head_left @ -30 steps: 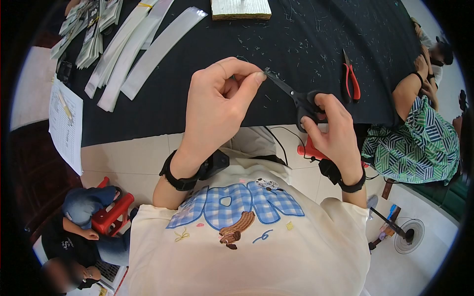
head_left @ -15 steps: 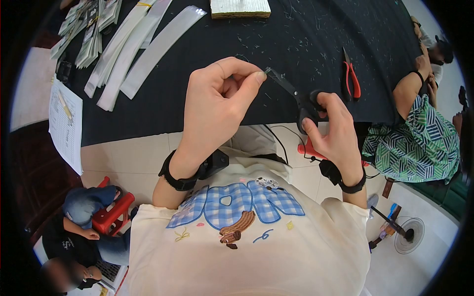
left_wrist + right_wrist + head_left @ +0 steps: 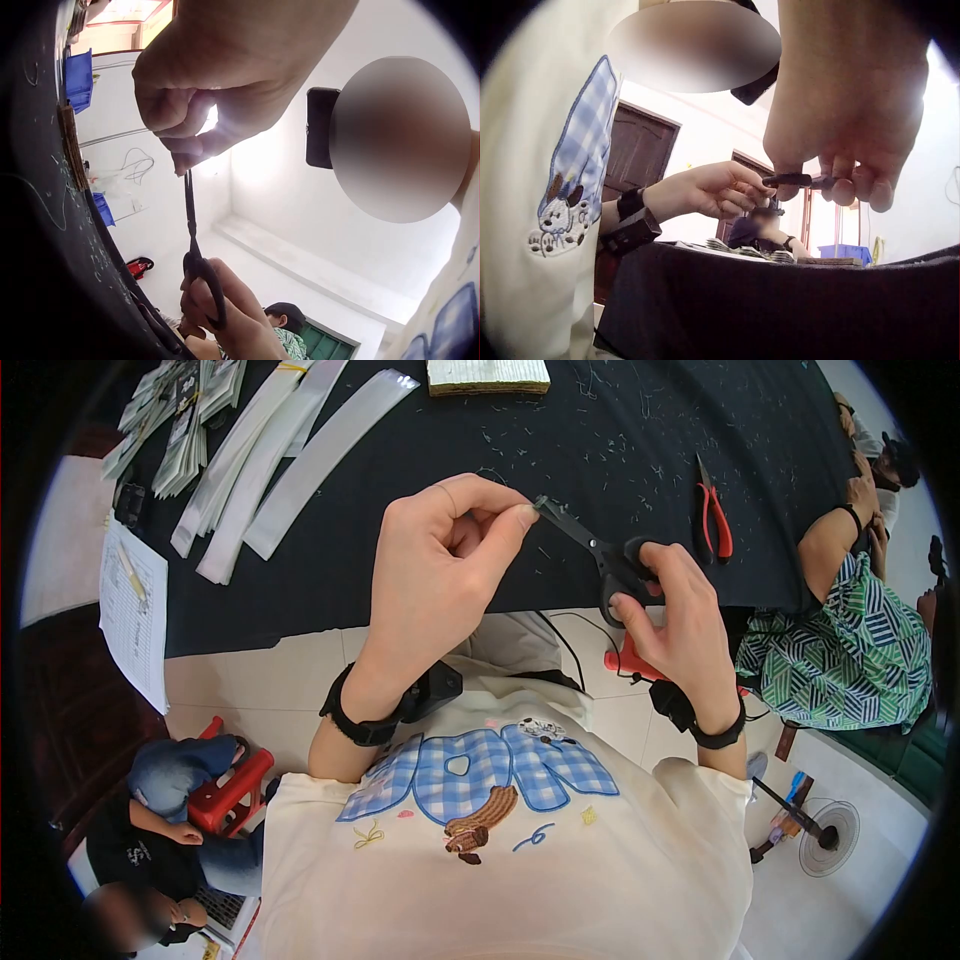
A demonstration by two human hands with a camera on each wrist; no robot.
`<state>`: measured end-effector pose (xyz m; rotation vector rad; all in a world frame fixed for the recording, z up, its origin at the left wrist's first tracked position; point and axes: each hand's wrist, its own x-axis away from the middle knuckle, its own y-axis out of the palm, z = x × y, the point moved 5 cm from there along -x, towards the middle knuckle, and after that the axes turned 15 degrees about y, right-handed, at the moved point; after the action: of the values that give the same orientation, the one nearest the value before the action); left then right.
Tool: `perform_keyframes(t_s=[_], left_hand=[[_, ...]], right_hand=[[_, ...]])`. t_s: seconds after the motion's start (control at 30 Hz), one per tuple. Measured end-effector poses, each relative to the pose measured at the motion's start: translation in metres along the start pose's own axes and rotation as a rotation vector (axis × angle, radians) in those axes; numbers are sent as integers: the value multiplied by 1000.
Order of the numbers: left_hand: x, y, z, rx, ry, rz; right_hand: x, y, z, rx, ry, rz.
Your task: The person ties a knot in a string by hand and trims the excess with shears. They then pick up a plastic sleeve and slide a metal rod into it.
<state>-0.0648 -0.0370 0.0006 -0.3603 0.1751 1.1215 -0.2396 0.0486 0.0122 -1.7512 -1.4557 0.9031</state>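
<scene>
Black scissors (image 3: 622, 565) are held by my right hand (image 3: 683, 622), with thumb and finger in the handle loops. Their blades (image 3: 570, 527) point up and left, tips right at the fingertips of my left hand (image 3: 432, 565). That hand pinches thumb against forefinger over a tiny greenish bit (image 3: 541, 501), mostly hidden by the fingertips; I cannot tell what it is. In the left wrist view the scissors (image 3: 192, 232) hang edge-on below the pinching fingers. The right wrist view has the right hand (image 3: 847, 112) in front of most of the scissors.
Red-handled pliers (image 3: 712, 525) lie on the black tablecloth (image 3: 610, 470), among scattered thread clippings (image 3: 600, 438). A corrugated cardboard block (image 3: 488, 377) stands at the far edge. Long clear plastic sleeves (image 3: 325, 470) and bundled cards (image 3: 185, 445) lie left. A person in patterned clothing (image 3: 835, 645) sits right.
The right hand and scissors have shifted slightly, with the blade tips staying beside the left fingertips. The left hand keeps its pinch and has barely moved.
</scene>
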Motion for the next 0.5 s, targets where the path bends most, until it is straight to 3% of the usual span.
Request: perform_keyframes(t_s=[0.5], left_hand=[[1,0,0,30,3,-20]], right_hand=[[1,1,2,4,17,-40]])
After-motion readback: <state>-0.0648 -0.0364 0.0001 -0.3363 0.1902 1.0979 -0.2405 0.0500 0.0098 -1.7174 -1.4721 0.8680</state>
